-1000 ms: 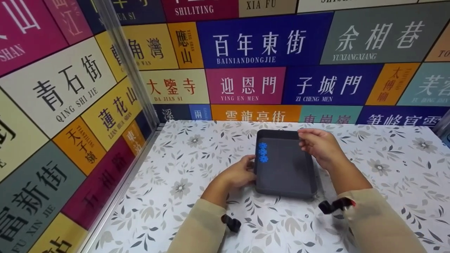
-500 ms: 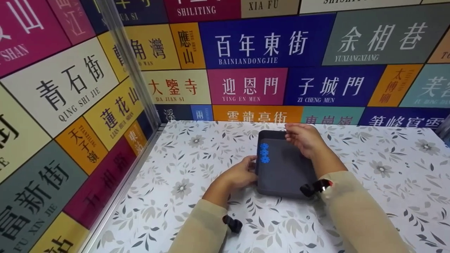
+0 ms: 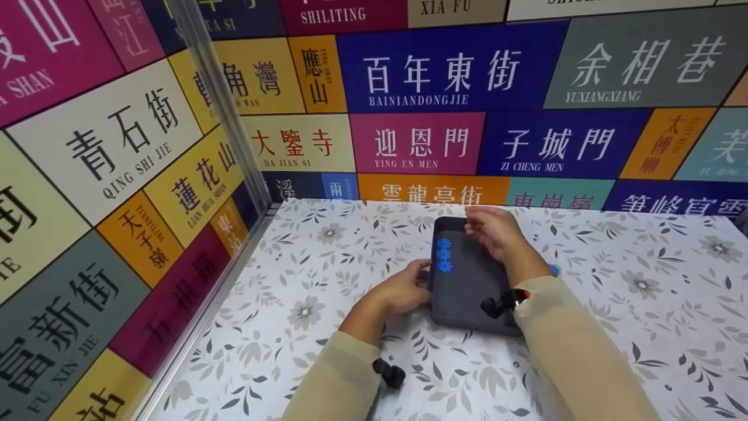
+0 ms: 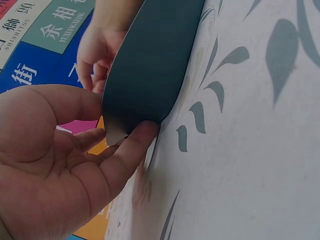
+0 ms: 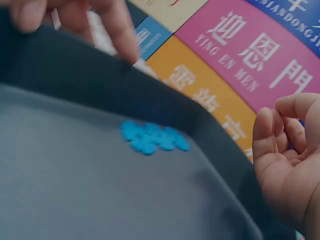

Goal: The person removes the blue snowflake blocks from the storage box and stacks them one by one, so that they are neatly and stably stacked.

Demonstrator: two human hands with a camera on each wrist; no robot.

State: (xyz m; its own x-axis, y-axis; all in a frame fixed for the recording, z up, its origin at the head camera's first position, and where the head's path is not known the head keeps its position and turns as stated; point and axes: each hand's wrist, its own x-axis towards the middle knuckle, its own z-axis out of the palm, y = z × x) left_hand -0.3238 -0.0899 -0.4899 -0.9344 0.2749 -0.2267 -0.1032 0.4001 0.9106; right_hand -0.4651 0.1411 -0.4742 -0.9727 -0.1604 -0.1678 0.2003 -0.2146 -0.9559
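Observation:
A dark grey rectangular tray (image 3: 467,295) rests on the table. Inside it, along the left wall, lie 3 blue flower-shaped pieces (image 3: 444,255) in a row, seen close together as blue shapes (image 5: 152,136) in the right wrist view. My left hand (image 3: 404,287) pinches the tray's left wall; in the left wrist view the thumb tip passes behind the rim while a finger (image 4: 132,145) touches the outer side. Over the tray's back edge is my right hand (image 3: 494,233), its fingers curled and thumb meeting a fingertip. Whether something small sits between them is hidden.
Another blue piece (image 3: 554,269) shows on the table beyond my right forearm. The table wears a white leaf-patterned cloth (image 3: 257,304). Walls of coloured name panels (image 3: 418,143) stand behind and to the left. A black wrist camera (image 3: 388,373) sits on the left sleeve.
My right hand has moved left along the tray's back edge, from the back right corner. The blue piece beyond the forearm has come into view. The left hand stays at the tray.

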